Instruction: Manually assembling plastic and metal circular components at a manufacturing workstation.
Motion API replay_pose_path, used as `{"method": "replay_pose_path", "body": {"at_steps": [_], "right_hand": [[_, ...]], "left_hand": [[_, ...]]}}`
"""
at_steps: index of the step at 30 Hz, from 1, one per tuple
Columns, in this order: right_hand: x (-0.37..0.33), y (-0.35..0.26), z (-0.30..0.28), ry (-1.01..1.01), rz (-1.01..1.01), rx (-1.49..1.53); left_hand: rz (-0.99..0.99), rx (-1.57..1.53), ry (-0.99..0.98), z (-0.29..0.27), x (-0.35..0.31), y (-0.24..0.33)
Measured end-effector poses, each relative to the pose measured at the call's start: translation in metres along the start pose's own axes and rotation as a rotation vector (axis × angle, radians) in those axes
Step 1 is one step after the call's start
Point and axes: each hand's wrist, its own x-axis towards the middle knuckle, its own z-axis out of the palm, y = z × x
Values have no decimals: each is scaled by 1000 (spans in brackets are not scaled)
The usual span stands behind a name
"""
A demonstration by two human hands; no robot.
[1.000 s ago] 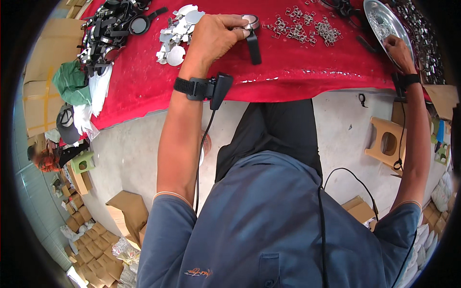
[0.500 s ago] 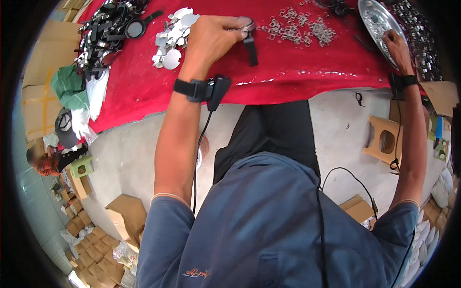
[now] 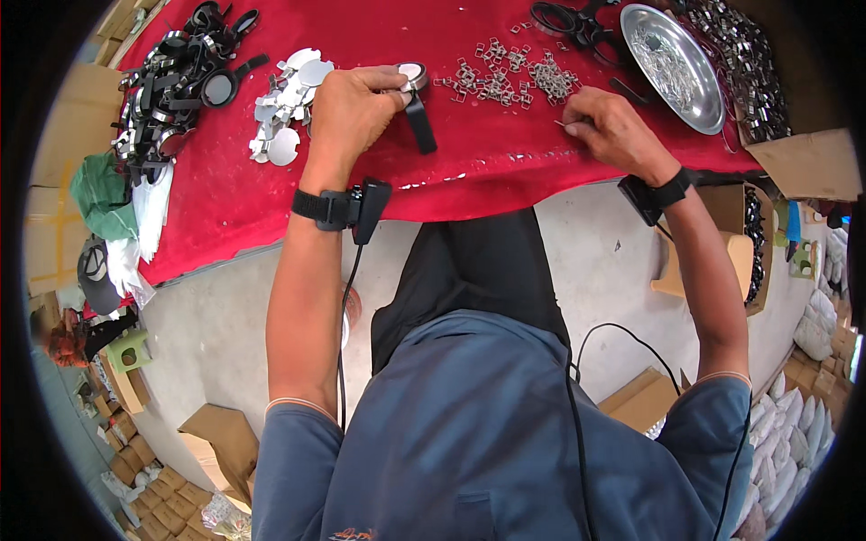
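Note:
My left hand [image 3: 354, 117] is closed on a watch [image 3: 420, 128] with a round silver case and a black strap that hangs down over the red cloth. Thumb and fingertips of my right hand [image 3: 616, 128] pinch a thin, small metal pin [image 3: 560, 123], held apart from the watch. Just beyond that hand lie loose small silver links [image 3: 550, 79]. An oval metal tray [image 3: 709, 119] at the far right holds many thin silver pins [image 3: 666, 74]. Round silver discs [image 3: 283, 144] are piled beside my left wrist.
A heap of black-strapped watches [image 3: 170, 104] covers the table's left end. Black straps [image 3: 586, 27] lie near the tray. At the right edge stands a carton [image 3: 807, 162] beside more dark metal pieces. A green cloth [image 3: 101, 194] and white gloves [image 3: 152, 212] hang at the left.
My right hand has come out of the metal tray and moved left over the red cloth, a thin pin now in its fingertips. My left hand still holds the watch.

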Motion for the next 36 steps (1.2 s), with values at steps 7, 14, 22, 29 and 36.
{"method": "replay_pose_path", "body": {"at_steps": [7, 14, 22, 29, 36], "right_hand": [[-4, -4, 7, -41, -13, -173], [-7, -16, 5, -54, 103, -203], [-15, -12, 26, 81, 169, -37], [-17, -26, 32, 114, 214, -156], [-18, -25, 30, 134, 158, -85]], "left_hand": [[-13, -46, -10, -1, -3, 2], [-12, -33, -9, -3, -4, -5], [-1, -19, 2, -3, -5, -3], [25, -82, -11, 0, -4, -4], [3, -128, -2, -4, -6, -5]]}}
